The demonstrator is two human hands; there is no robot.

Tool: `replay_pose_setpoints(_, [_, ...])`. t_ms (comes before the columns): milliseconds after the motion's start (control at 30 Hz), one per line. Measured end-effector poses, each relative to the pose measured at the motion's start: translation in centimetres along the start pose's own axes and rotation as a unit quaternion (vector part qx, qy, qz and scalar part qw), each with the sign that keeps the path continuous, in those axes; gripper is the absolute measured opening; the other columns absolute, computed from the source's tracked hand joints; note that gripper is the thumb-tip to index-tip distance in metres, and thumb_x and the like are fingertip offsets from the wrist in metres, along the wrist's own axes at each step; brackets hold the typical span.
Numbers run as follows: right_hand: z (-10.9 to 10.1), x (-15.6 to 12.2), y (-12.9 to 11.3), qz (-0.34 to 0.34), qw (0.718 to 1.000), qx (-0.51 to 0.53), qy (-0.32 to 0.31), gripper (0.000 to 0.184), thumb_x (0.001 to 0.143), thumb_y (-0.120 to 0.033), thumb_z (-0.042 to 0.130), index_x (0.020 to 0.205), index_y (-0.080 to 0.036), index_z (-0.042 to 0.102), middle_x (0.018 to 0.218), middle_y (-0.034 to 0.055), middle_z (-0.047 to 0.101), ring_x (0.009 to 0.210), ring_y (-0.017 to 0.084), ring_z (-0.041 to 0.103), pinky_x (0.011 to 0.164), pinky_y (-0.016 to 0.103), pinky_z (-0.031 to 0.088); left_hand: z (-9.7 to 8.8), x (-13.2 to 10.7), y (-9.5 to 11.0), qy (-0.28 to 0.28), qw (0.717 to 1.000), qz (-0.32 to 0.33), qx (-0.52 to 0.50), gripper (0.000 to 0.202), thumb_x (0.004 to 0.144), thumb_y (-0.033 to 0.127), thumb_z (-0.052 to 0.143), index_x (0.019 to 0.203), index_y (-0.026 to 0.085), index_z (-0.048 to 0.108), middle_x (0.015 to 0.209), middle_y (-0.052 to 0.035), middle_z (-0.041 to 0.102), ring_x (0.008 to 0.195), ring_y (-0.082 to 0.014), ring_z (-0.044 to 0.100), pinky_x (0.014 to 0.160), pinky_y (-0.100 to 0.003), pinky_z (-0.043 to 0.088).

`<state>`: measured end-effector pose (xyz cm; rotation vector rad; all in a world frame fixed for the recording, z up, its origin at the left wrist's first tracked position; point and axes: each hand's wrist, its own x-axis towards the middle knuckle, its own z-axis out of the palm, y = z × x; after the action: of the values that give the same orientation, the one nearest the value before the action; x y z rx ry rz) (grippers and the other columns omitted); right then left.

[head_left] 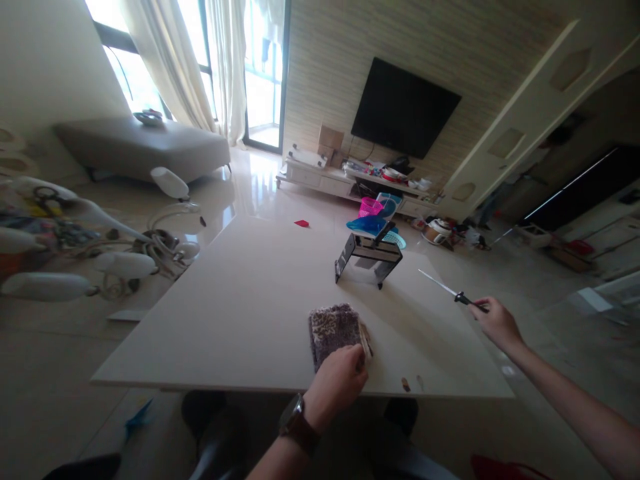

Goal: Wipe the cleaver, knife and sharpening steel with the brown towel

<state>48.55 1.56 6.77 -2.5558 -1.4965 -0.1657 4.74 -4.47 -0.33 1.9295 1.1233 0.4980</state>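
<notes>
A thin metal rod (437, 281) with a black handle and a guard is in my right hand (497, 323), held out past the table's right edge with its tip pointing up and left. My left hand (340, 377), with a watch on the wrist, is closed at the near right corner of a folded brown patterned cloth (333, 330). The fingertips are partly hidden, but they appear to grip the cloth's edge. Beyond the cloth, a black-framed stand (375, 253) with a handle-like part sticking up rests on the white table (225, 313).
Two small objects, one brown (405, 385) and one pale (420, 383), lie by the near edge. A red piece (301, 223) lies at the far edge. A chandelier (125, 263) with white shades is left of the table. Baskets and a low cabinet (335, 183) stand beyond it.
</notes>
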Motion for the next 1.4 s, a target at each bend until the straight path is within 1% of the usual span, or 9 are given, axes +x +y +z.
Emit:
replay_pose_setpoints(67, [-3.2, 0.2, -1.1, -0.031, 0.995, 0.056, 0.077, 0.022, 0.083, -0.053, 0.048, 0.091, -0.032, 0.048, 0.102, 0.0187, 0.074, 0.099, 0.039, 0.072, 0.083, 0.049, 0.056, 0.0, -0.1, 0.1, 0.005, 1.000, 0.005, -0.001, 0.009, 0.086, 0.016, 0.056, 0.090, 0.021, 0.061, 0.095, -0.0063, 0.071, 0.087, -0.0205, 0.063, 0.073, -0.028, 0.039])
replay_pose_setpoints(233, [-9.7, -0.1, -4.9, -0.101, 0.975, 0.109, 0.167, 0.021, 0.080, -0.051, 0.060, 0.091, -0.034, 0.055, 0.096, 0.0137, 0.074, 0.093, 0.035, 0.073, 0.082, 0.046, 0.054, 0.3, 0.0, 0.2, 0.003, 1.000, 0.009, 0.001, 0.011, 0.086, 0.016, 0.055, 0.092, 0.021, 0.062, 0.098, -0.0070, 0.072, 0.089, -0.0209, 0.064, 0.075, -0.028, 0.041])
replay_pose_setpoints(367, [-11.9, 0.0, -8.6, -0.156, 0.968, 0.118, 0.155, 0.020, 0.077, -0.047, 0.064, 0.089, -0.033, 0.061, 0.089, 0.0099, 0.074, 0.076, 0.030, 0.070, 0.074, 0.041, 0.053, 0.6, 0.1, 0.0, 0.006, 1.000, 0.017, -0.001, 0.012, 0.086, 0.015, 0.054, 0.093, 0.020, 0.063, 0.098, -0.0076, 0.072, 0.089, -0.0212, 0.065, 0.076, -0.029, 0.042])
replay_pose_setpoints(633, [-10.7, 1.4, -14.3, -0.219, 0.967, 0.088, 0.093, 0.020, 0.076, -0.043, 0.064, 0.086, -0.025, 0.063, 0.087, 0.0082, 0.074, 0.067, 0.023, 0.064, 0.067, 0.034, 0.046, 0.4, 0.0, -0.2, 0.021, 0.999, 0.028, -0.003, 0.013, 0.084, 0.017, 0.054, 0.092, 0.022, 0.062, 0.095, -0.0064, 0.072, 0.087, -0.0215, 0.065, 0.074, -0.030, 0.040])
replay_pose_setpoints(867, [-9.6, 3.2, -15.0, -0.217, 0.970, 0.076, 0.078, 0.017, 0.076, -0.039, 0.067, 0.086, -0.025, 0.065, 0.086, 0.0067, 0.075, 0.065, 0.021, 0.064, 0.066, 0.032, 0.045, -0.1, -0.2, -0.3, 0.031, 0.999, 0.029, 0.019, 0.009, 0.088, 0.019, 0.051, 0.089, 0.021, 0.059, 0.094, -0.0070, 0.071, 0.086, -0.0213, 0.065, 0.072, -0.030, 0.039])
replay_pose_setpoints(1100, [-11.0, 5.6, -16.5, -0.153, 0.979, 0.098, 0.088, 0.023, 0.073, -0.033, 0.082, 0.089, -0.021, 0.069, 0.065, 0.0029, 0.069, 0.065, 0.018, 0.063, 0.064, 0.028, 0.042, -0.4, -0.1, 0.0, 0.025, 0.999, 0.023, 0.016, 0.009, 0.088, 0.019, 0.052, 0.091, 0.021, 0.061, 0.097, -0.0073, 0.071, 0.089, -0.0212, 0.065, 0.074, -0.030, 0.041])
replay_pose_setpoints(1200, [-11.5, 7.7, -18.5, -0.135, 0.971, 0.143, 0.136, 0.024, 0.070, -0.029, 0.085, 0.088, -0.018, 0.073, 0.081, 0.0080, 0.074, 0.071, 0.015, 0.060, 0.067, 0.028, 0.042, -0.4, -0.1, 0.2, 0.023, 0.999, 0.024, 0.015, 0.010, 0.089, 0.020, 0.051, 0.092, 0.020, 0.061, 0.097, -0.0070, 0.071, 0.089, -0.0207, 0.065, 0.075, -0.030, 0.041])
replay_pose_setpoints(1333, [-10.8, 11.1, -22.6, -0.105, 0.943, 0.242, 0.202, 0.044, 0.073, -0.032, 0.084, 0.108, -0.010, 0.070, 0.103, 0.0166, 0.074, 0.074, 0.012, 0.057, 0.069, 0.027, 0.042, -0.3, -0.1, 0.1, 0.024, 0.999, 0.027, 0.011, 0.012, 0.088, 0.019, 0.051, 0.094, 0.021, 0.062, 0.097, -0.0064, 0.071, 0.089, -0.0204, 0.065, 0.075, -0.030, 0.041])
replay_pose_setpoints(1400, [-9.8, 12.6, -24.8, -0.100, 0.937, 0.267, 0.204, 0.049, 0.075, -0.031, 0.082, 0.115, -0.006, 0.066, 0.107, 0.0194, 0.072, 0.075, 0.011, 0.056, 0.070, 0.027, 0.041, -0.3, -0.1, 0.1, 0.024, 0.999, 0.026, 0.007, 0.013, 0.086, 0.017, 0.052, 0.094, 0.021, 0.062, 0.097, -0.0065, 0.071, 0.090, -0.0206, 0.065, 0.075, -0.030, 0.041])
